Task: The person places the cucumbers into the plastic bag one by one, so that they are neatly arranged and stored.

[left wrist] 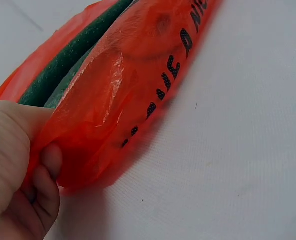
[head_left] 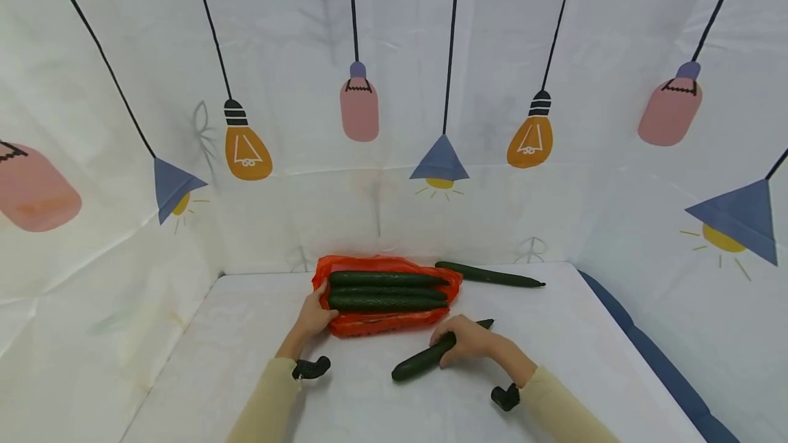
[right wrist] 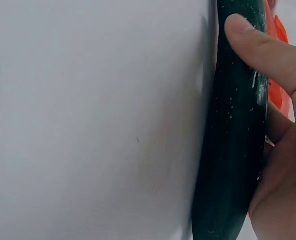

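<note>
My left hand (head_left: 314, 314) pinches the left end of a red plastic bag (head_left: 384, 324), its thumb and fingers folded over the thin film in the left wrist view. Inside the bag three cucumbers (head_left: 388, 303) lie side by side, left to right. Nearer to me, my right hand (head_left: 464, 340) grips a loose cucumber (head_left: 418, 364) around its middle, just below the bag's right corner. In the right wrist view the thumb presses along the dark green skin (right wrist: 233, 120) of that cucumber. Black printed letters show on the bag (left wrist: 118, 85).
Another cucumber (head_left: 492, 275) lies at the back of the white table (head_left: 369, 402), right of the bag. A white sheet (head_left: 394, 210) printed with lamps hangs behind and on both sides. Blue fabric (head_left: 652, 361) runs along the table's right edge.
</note>
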Available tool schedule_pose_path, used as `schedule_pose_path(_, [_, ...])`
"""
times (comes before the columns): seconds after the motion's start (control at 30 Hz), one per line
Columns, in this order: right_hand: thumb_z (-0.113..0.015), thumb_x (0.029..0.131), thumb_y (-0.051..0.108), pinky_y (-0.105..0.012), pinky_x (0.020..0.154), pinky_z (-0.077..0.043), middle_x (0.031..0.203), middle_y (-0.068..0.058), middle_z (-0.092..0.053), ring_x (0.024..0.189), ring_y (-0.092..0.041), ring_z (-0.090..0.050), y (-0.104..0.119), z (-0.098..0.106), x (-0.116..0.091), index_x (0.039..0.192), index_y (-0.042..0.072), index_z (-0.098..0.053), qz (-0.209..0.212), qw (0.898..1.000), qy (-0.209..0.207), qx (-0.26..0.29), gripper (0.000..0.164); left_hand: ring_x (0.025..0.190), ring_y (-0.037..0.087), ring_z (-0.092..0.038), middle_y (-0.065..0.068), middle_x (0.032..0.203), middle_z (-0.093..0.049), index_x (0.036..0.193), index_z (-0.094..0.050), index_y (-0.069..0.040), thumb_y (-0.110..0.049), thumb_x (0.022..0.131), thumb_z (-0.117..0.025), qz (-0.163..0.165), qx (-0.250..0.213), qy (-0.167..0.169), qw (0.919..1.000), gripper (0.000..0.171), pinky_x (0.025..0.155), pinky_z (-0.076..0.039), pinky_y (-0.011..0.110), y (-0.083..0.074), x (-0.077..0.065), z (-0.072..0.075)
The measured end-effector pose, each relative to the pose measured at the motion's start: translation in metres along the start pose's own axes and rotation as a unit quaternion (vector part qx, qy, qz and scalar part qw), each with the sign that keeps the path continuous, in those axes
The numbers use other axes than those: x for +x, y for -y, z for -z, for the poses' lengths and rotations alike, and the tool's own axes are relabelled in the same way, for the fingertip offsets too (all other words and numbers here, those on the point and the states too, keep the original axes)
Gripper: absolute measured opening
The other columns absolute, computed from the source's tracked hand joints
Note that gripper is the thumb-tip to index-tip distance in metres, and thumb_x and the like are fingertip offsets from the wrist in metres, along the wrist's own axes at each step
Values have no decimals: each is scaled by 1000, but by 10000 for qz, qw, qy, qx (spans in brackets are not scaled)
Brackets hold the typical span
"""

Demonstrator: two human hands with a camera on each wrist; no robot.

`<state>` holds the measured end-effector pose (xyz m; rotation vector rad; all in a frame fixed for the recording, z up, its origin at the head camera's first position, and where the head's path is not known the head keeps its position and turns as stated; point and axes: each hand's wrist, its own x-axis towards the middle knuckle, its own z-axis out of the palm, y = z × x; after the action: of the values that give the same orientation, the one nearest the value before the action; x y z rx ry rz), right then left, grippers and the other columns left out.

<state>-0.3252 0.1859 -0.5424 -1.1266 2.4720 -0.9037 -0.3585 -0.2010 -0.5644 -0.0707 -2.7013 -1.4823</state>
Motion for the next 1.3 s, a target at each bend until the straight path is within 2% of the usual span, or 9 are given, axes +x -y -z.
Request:
schedule_pose_path(0.13, [-83, 76, 28, -31, 88, -46, 102, 18, -67, 99, -6, -56, 3, -1, -3, 104, 26, -74, 108, 9991, 47, 400, 29, 140, 40, -25, 24, 152, -30, 151, -22, 5, 6, 78, -66, 33, -39, 6, 10000, 85, 111, -21, 55, -2, -1, 1])
schedule_pose_path(0.33, [-80, 80, 28, -28, 86, -47, 105, 16, -67, 98, -6, -58, 11, 0, -5, 110, 24, -74, 158, 9980, 24, 612, 31, 140, 40, -24, 24, 152, -30, 151, -23, 5, 8, 76, -66, -39, -210, -47, 9998, 86, 111, -20, 54, -5, -4, 2])
schedule_pose_path(0.57, [-73, 87, 24, -31, 89, -49, 115, 12, -65, 103, -10, -59, 20, -1, 2, 120, 22, -69, 665, 9953, -423, 560, 33, 141, 39, -22, 22, 153, -29, 151, -24, 3, 5, 77, -67, -22, -409, -100, 9991, 86, 112, -18, 53, -4, -8, 1])
schedule_pose_path(0.73, [-69, 90, 23, -35, 93, -49, 118, 9, -65, 110, -12, -58, 33, 6, 13, 121, 19, -67, 907, 9915, -889, 300, 31, 141, 39, -21, 22, 154, -27, 152, -23, 3, 4, 77, -66, 24, -526, -108, 9986, 86, 112, -18, 54, -4, -9, 2])
schedule_pose_path(0.87, [-70, 90, 21, -38, 92, -49, 119, 6, -66, 110, -15, -59, 43, 12, 25, 120, 16, -68, 913, 9883, -1216, 77, 31, 141, 38, -22, 22, 154, -28, 152, -23, 3, 4, 77, -66, -28, -558, -130, 9984, 86, 113, -17, 53, -3, -9, 2])
schedule_pose_path(1.1, [-73, 87, 21, -37, 90, -50, 119, 4, -66, 108, -16, -59, 52, 19, 49, 119, 15, -70, 694, 9876, -1409, -15, 32, 143, 35, -19, 19, 156, -25, 152, -21, 3, 5, 79, -66, -60, -535, -121, 9985, 86, 114, -16, 51, -2, -7, 0])
schedule_pose_path(1.3, [-73, 87, 18, -36, 89, -50, 118, 5, -66, 108, -14, -58, 54, 16, 70, 118, 15, -71, 625, 9856, -1546, 267, 32, 143, 36, -18, 20, 156, -24, 151, -21, 5, 5, 78, -65, -188, -513, -158, 9984, 86, 114, -16, 52, 1, -10, -1])
